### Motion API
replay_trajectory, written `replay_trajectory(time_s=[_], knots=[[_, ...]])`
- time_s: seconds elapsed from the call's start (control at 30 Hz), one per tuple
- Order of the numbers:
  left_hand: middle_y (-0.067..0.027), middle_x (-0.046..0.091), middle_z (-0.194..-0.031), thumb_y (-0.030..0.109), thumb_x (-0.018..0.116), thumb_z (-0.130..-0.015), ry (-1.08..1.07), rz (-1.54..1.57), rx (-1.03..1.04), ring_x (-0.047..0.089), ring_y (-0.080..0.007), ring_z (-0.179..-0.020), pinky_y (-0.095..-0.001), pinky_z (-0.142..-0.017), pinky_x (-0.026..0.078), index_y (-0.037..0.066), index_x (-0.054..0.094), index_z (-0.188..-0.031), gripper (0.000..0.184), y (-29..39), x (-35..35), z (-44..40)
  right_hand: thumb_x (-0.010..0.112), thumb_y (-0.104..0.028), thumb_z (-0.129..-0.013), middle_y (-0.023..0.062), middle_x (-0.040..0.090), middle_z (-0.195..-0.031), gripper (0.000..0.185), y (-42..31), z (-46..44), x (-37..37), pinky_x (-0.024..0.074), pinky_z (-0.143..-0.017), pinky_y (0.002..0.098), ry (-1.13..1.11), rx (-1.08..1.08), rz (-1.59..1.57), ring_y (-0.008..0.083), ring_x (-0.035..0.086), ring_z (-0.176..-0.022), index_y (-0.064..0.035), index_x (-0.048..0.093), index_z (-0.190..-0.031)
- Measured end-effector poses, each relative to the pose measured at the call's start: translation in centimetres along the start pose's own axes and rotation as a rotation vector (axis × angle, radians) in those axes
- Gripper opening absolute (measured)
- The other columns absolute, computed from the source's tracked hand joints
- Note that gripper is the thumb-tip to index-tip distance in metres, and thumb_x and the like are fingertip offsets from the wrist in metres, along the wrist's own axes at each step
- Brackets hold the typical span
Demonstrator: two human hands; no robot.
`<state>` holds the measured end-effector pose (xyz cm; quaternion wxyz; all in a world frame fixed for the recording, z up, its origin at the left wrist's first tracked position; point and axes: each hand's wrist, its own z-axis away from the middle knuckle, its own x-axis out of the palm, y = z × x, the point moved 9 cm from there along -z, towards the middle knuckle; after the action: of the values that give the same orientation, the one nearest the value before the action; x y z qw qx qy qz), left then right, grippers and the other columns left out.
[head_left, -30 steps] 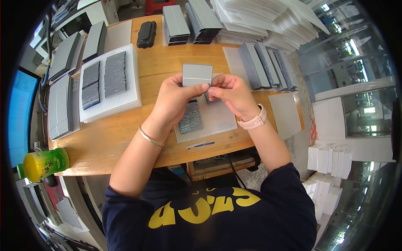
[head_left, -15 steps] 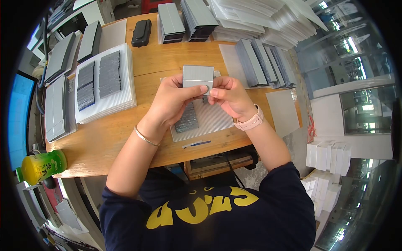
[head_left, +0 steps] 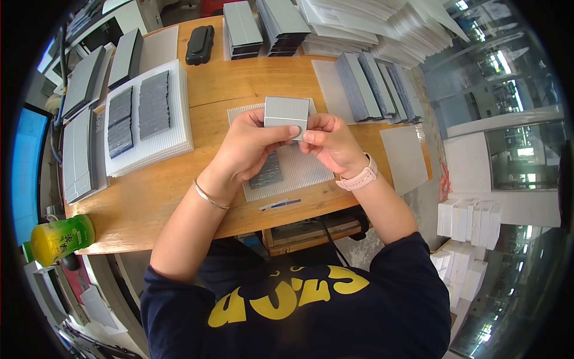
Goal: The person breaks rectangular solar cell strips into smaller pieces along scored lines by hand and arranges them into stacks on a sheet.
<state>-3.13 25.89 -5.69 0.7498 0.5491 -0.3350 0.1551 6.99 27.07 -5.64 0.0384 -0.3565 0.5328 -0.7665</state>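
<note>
Between my two hands, above the table, is a small grey rectangular plate (head_left: pixel 286 110) with a pale line across it. My left hand (head_left: pixel 254 140) grips its left side, thumb laid over the front face. At the lower right corner, my right hand (head_left: pixel 327 140) pinches the same plate between thumb and fingers. Below the hands lies a white ribbed sheet (head_left: pixel 308 173), with dark grey strips (head_left: pixel 267 172) on it, partly hidden by my left hand. Near the table's front edge sits a thin blue and white pen-like tool (head_left: pixel 280 204).
Left on the wooden table (head_left: pixel 218 81) stands a stack of white ribbed sheets (head_left: pixel 179 140) bearing dark strips. Grey stacks (head_left: pixel 242 27) and a black case (head_left: pixel 200 45) stand at the back. More grey blocks (head_left: pixel 359 90) are at right. A green bottle (head_left: pixel 63 239) stands at the left edge.
My hands and the grey plate have shifted slightly right and down. The grip of both hands looks the same.
</note>
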Motion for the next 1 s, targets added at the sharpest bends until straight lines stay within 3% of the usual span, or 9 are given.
replay_trajectory(time_s=[0.23, 0.37, 0.47, 0.67, 1.0], knots=[[-0.0093, 0.063, -0.089, -0.002, 0.063, -0.076, 0.076, -0.021, 0.062, 0.060, -0.0152, -0.080, -0.0265, -0.074, 0.050, -0.002, 0.059, -0.095, 0.019, 1.2, -0.4, 0.2, 0.064, -0.003, -0.077, 0.0051, 0.060, -0.079, 0.011, -1.2, 0.1, -1.6, 0.0479, -0.063, 0.0237, 0.073, -0.093, 0.003, 0.0128, 0.056, -0.065, -0.0002, 0.059, -0.086], [-0.0079, 0.062, -0.091, 0.000, 0.063, -0.077, 0.076, 0.004, 0.020, 0.060, -0.0160, -0.082, -0.0332, -0.079, 0.052, 0.000, 0.058, -0.098, 0.022, 1.3, -1.4, -0.1, 0.065, -0.002, -0.073, 0.0040, 0.059, -0.079, 0.013, -4.5, 1.3, -2.6, 0.0468, -0.065, 0.0224, 0.198, -0.221, 0.756, 0.0112, 0.055, -0.066, 0.0008, 0.057, -0.083], [-0.0100, 0.062, -0.094, -0.003, 0.065, -0.075, -0.062, 0.051, -0.140, 0.061, -0.0168, -0.083, -0.0289, -0.075, 0.054, -0.004, 0.058, -0.097, 0.023, 0.8, 0.5, 0.4, 0.064, -0.003, -0.068, 0.0051, 0.056, -0.075, 0.013, -6.1, 2.2, -0.4, 0.0467, -0.063, 0.0236, 0.116, -0.339, 1.301, 0.0128, 0.055, -0.066, 0.0011, 0.058, -0.080], [-0.0098, 0.061, -0.095, -0.003, 0.065, -0.075, -0.077, -0.001, -0.286, 0.061, -0.0162, -0.084, -0.0277, -0.075, 0.054, -0.003, 0.058, -0.099, 0.025, -2.0, 0.2, 0.4, 0.062, -0.006, -0.066, 0.0087, 0.053, -0.073, 0.014, -4.2, 2.0, -0.1, 0.0472, -0.063, 0.0287, 0.052, -0.241, 1.320, 0.0193, 0.056, -0.065, 0.0005, 0.059, -0.078], [-0.0090, 0.061, -0.095, -0.001, 0.065, -0.075, 0.002, 0.021, -0.219, 0.060, -0.0161, -0.086, -0.0281, -0.075, 0.053, -0.002, 0.058, -0.099, 0.025, -1.6, -0.3, 0.1, 0.060, -0.007, -0.066, 0.0094, 0.053, -0.074, 0.012, -4.1, 1.7, -0.4, 0.0470, -0.064, 0.0310, 0.106, -0.296, 1.386, 0.0218, 0.056, -0.067, -0.0009, 0.059, -0.077]])
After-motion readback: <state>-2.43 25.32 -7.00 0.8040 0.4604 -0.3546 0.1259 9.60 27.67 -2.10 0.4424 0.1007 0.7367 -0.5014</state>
